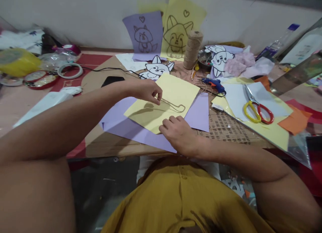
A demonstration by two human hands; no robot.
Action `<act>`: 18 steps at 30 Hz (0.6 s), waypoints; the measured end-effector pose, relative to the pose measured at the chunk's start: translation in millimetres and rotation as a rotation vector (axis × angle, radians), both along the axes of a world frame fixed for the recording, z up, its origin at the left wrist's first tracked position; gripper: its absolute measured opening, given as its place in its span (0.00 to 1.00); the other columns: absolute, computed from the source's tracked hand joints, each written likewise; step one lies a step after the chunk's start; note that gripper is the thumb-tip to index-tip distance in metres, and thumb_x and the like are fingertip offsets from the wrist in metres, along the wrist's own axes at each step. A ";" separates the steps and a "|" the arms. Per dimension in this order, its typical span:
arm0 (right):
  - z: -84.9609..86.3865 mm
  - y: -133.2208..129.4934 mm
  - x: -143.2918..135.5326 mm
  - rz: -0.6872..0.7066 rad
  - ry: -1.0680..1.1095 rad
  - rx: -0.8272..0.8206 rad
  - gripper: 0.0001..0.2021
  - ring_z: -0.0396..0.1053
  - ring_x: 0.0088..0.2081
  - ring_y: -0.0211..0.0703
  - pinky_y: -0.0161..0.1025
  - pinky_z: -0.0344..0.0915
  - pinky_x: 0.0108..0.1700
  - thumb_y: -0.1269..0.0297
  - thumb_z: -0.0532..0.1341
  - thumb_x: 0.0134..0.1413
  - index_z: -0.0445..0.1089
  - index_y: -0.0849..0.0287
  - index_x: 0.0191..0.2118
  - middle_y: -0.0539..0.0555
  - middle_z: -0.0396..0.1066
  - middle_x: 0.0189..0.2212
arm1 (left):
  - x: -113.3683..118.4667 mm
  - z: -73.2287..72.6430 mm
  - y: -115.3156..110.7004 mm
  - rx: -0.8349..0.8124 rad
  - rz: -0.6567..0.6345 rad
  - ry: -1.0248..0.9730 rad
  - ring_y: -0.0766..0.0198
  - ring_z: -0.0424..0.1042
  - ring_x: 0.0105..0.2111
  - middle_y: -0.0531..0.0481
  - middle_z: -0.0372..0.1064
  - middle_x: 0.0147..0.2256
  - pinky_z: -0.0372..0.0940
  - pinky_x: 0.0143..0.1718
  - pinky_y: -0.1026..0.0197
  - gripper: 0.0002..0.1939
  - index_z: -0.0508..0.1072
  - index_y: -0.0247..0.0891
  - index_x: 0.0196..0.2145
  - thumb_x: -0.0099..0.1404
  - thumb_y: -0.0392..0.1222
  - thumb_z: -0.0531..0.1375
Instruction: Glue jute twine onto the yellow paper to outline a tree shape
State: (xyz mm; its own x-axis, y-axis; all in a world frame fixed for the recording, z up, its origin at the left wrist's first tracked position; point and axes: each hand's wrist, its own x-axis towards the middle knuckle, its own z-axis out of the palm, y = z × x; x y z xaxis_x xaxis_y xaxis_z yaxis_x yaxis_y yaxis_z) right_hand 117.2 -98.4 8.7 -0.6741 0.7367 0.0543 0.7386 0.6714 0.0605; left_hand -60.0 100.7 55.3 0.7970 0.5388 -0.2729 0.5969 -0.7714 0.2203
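Observation:
A yellow sheet (176, 87) lies tilted over a purple sheet (120, 125) in front of me. Brown twine (173, 105) runs across the yellow sheet and bends into a hook at its right end. Above the sheet, my left hand (149, 91) pinches the twine's left end between thumb and fingers. My right hand (177, 132) rests on the sheet's near right corner with its fingers curled; what they hold, if anything, is hidden.
Scissors (258, 109) lie on papers at the right, near a blue glue gun (213, 85). A twine spool (193, 50) stands at the back beside propped fox drawings (176, 35). A tape roll (70, 71) and a dark phone-like object (112, 80) are on the left.

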 end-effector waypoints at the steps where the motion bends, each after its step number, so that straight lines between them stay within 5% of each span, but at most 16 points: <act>1: 1.6 0.0 8.1 0.036 0.007 -0.002 0.11 0.71 0.45 0.57 0.51 0.61 0.43 0.74 0.56 0.70 0.77 0.59 0.46 0.62 0.79 0.44 | 0.7 2.4 -0.4 0.000 0.004 -0.003 0.63 0.70 0.26 0.53 0.73 0.25 0.56 0.33 0.61 0.08 0.84 0.42 0.36 0.63 0.47 0.68; 6: 3.1 6.4 66.0 0.234 0.085 0.044 0.12 0.70 0.52 0.53 0.56 0.51 0.65 0.70 0.55 0.76 0.76 0.56 0.44 0.56 0.81 0.46 | 1.2 11.7 -3.3 0.018 0.049 -0.007 0.63 0.70 0.27 0.54 0.73 0.25 0.56 0.36 0.61 0.06 0.84 0.43 0.36 0.62 0.46 0.70; 9: 0.5 11.2 100.7 0.231 0.144 0.040 0.12 0.70 0.59 0.54 0.58 0.46 0.68 0.72 0.55 0.75 0.76 0.54 0.46 0.54 0.82 0.49 | -3.2 10.5 -3.9 0.018 0.083 -0.005 0.64 0.69 0.26 0.54 0.73 0.25 0.54 0.35 0.61 0.06 0.84 0.44 0.37 0.63 0.46 0.70; 14: 0.9 14.3 130.0 0.023 0.353 -0.176 0.18 0.75 0.54 0.56 0.59 0.59 0.64 0.66 0.60 0.70 0.69 0.58 0.62 0.61 0.82 0.53 | -14.1 -3.4 -7.4 0.023 0.116 0.027 0.63 0.70 0.28 0.51 0.77 0.30 0.53 0.32 0.60 0.11 0.84 0.44 0.39 0.66 0.52 0.67; 18: 3.1 30.0 135.3 -0.247 0.569 -0.120 0.14 0.77 0.51 0.57 0.54 0.69 0.55 0.60 0.59 0.70 0.75 0.59 0.54 0.62 0.82 0.48 | -14.1 -13.6 -20.8 0.249 0.111 -0.073 0.56 0.75 0.42 0.45 0.80 0.42 0.60 0.41 0.60 0.18 0.82 0.39 0.41 0.71 0.58 0.64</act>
